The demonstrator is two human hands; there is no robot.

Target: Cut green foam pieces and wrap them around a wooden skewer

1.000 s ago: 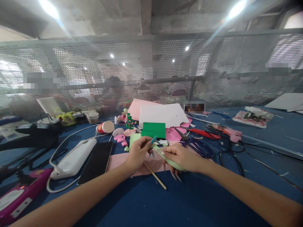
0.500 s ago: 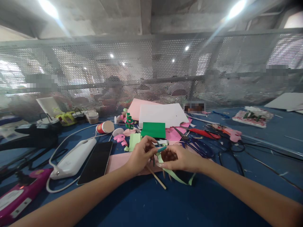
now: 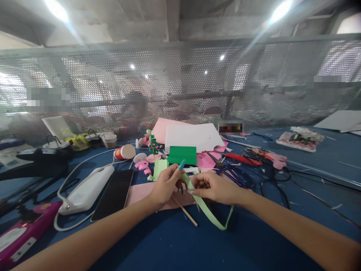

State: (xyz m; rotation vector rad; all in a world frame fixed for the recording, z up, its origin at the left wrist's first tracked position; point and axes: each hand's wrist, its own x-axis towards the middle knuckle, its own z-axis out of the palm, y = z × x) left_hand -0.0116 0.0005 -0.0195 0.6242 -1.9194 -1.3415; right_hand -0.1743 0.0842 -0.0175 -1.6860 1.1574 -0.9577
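Note:
My left hand (image 3: 166, 185) is closed, its thumb with a long teal nail pointing up, around the upper end of a light green paper strip (image 3: 210, 215). My right hand (image 3: 218, 189) pinches the same strip between thumb and fingers, a short way to the right. From there the strip hangs toward me and curls back in a loop over the table. Below my left hand a thin wooden stick (image 3: 186, 212) slants down to the right; its upper end is hidden, so I cannot tell whether it is held. Pink paper (image 3: 139, 192) lies beneath my hands.
Beyond my hands are a green paper piece (image 3: 182, 155), white sheets (image 3: 194, 137), blue-handled scissors (image 3: 239, 177) and a red-handled cutter (image 3: 244, 159). On the left lie a phone (image 3: 114, 194), a white power bank (image 3: 87, 190) and a magenta power strip (image 3: 26, 233). A pink glue gun (image 3: 278, 160) is right.
My left thumb has lifted from across the strip to point upward. The strip now stretches straighter between my hands, and its loose loop hangs lower toward me.

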